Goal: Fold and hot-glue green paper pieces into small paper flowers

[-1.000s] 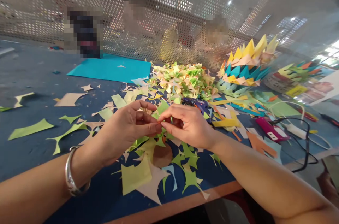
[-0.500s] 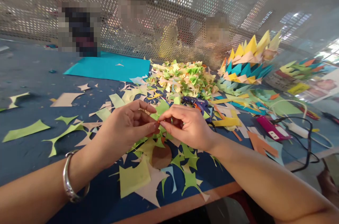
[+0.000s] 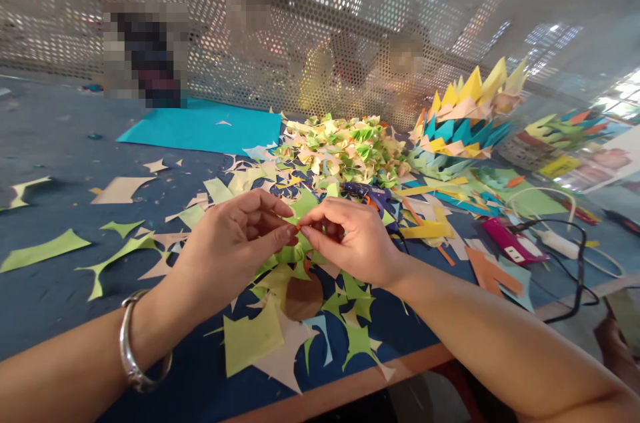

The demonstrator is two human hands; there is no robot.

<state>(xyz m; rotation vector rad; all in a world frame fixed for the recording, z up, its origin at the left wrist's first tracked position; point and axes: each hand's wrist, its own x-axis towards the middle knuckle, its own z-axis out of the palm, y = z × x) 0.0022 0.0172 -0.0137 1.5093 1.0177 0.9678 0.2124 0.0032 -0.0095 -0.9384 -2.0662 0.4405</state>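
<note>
Fingertip to fingertip, my left hand [image 3: 230, 236] and my right hand [image 3: 353, 236] meet above the paper scraps. Between them is a tiny orange piece of paper [image 3: 299, 227], pinched by thumb and fingers and mostly covered by them. The other fingers of both hands are curled in. Just under the fingertips lie green paper pieces [image 3: 305, 204]. Closer to me are a brown round piece [image 3: 303, 296], a yellow-green sheet [image 3: 253, 336] and green star-shaped offcuts [image 3: 359, 341].
Behind my hands rises a heap of small folded paper pieces [image 3: 345, 149], with a purple glue gun [image 3: 370, 195] before it. A blue sheet [image 3: 205, 127] lies back left. At right stand a layered paper model [image 3: 463, 123] and a pink power strip [image 3: 513, 241] with cables.
Both hands keep their pinch at nearly the same spot, the fingers shifting only slightly. The view has moved a little; the scraps on the table lie as before.
</note>
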